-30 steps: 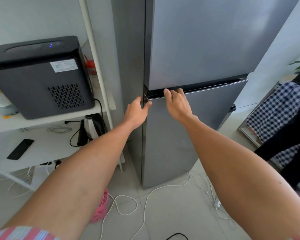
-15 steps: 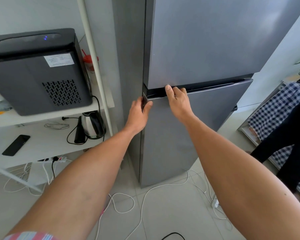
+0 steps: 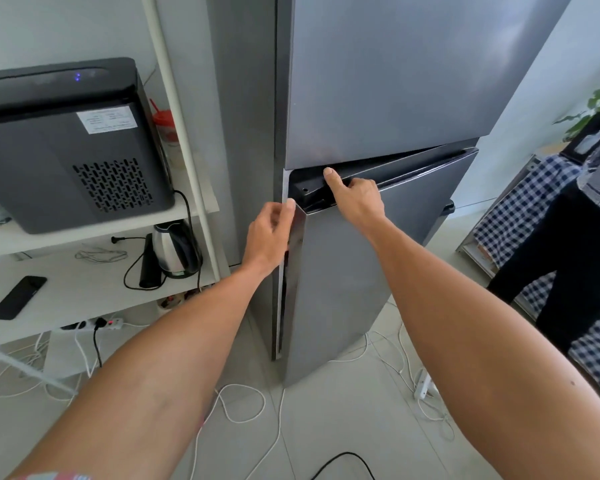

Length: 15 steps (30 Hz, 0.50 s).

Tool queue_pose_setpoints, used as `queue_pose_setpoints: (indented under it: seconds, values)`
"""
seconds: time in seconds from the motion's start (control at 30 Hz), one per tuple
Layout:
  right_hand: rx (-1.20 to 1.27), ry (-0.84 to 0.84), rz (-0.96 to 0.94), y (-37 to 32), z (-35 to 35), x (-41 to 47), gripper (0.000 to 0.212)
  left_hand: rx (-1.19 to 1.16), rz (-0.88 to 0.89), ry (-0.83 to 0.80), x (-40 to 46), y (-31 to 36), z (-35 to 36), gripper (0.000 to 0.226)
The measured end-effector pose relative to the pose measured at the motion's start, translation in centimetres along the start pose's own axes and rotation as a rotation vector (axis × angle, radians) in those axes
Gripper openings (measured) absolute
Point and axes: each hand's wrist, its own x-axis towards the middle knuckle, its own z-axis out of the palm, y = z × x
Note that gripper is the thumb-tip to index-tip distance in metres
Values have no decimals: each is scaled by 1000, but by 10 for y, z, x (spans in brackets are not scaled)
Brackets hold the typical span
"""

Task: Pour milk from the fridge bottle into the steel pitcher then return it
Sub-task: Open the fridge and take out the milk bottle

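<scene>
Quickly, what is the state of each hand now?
Left hand: grips the lower fridge door at its side edge.
Right hand: grips the same door's top edge.

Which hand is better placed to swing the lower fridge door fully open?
Probably the right hand: it hooks into the recessed top edge of the lower fridge door, which is already ajar. The left hand only grips the thin opening edge beside the gap.

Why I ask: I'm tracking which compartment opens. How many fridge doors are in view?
2. The upper door is shut; the lower door, directly below, is ajar, left hand holding its left edge, right hand gripping its top.
</scene>
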Motion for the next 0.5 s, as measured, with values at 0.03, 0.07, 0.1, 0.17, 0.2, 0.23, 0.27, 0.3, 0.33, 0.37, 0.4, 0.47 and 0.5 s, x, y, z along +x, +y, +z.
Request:
queue_pose_setpoints:
  seconds: [0.03, 0.07, 0.1, 0.17, 0.2, 0.23, 0.27, 0.3, 0.33, 0.37, 0.4, 0.47, 0.5]
  values:
    - [-16, 30, 38, 3, -4, -4, 70, -19, -24, -9, -1, 2, 0, 46]
    - [-25, 57, 79, 6, -8, -10, 71, -15, -42, -27, -1, 1, 2, 43]
    - [-26, 79, 115, 9, -14, -16, 70, 2, -46, -51, -2, -1, 4, 37]
    - [-7, 100, 182, 19, -31, -25, 67, 103, -3, -97, -6, -4, 12, 23]
    - [2, 103, 200, 26, -40, -29, 64, 181, 34, -126, -9, -5, 17, 20]
    - [4, 109, 206, 32, -50, -36, 62, 247, 65, -168, -14, -4, 23, 18]
    - [6, 115, 209, 40, -60, -41, 59, 286, 76, -219, -18, -4, 29, 17]
    - [10, 123, 205, 47, -69, -47, 56, 299, 75, -275, -24, -2, 36, 19]
    - [15, 133, 196, 56, -77, -52, 54, 311, 63, -339, -28, -1, 43, 24]
    - [12, 137, 183, 64, -87, -59, 50, 314, 64, -394, -33, 1, 52, 30]
    - [0, 131, 173, 73, -97, -65, 46, 332, 75, -435, -38, 4, 61, 37]
    - [-45, 127, 152, 89, -119, -77, 44, 358, 128, -471, -48, 12, 80, 47]
    - [-82, 128, 141, 97, -131, -82, 45, 373, 155, -483, -52, 17, 90, 48]
